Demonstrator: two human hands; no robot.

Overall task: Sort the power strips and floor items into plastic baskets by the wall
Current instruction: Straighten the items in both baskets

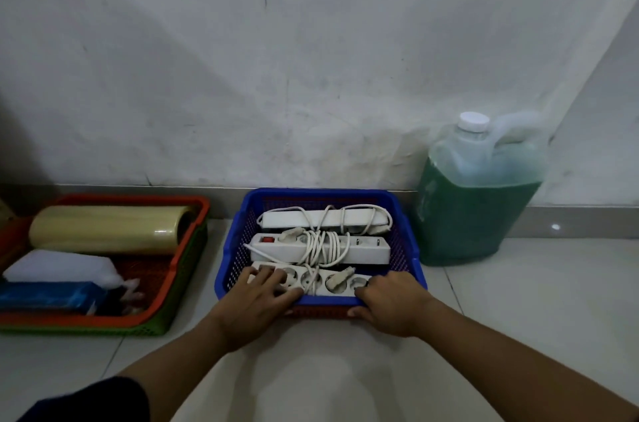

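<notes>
Three white power strips (320,245) lie in the blue basket (408,241) by the wall. The nearest strip (332,281) is under the left hand's (256,300) flat fingers. The right hand (389,304) grips the basket's near rim, thumb underneath.

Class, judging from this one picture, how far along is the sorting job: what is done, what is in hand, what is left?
Done: three power strips lie in the blue basket by the wall; a roll and packets sit in the red basket. In hand: the left hand rests on the nearest strip; the right hand grips the basket's front rim. Left: possibly the green jug.
</notes>
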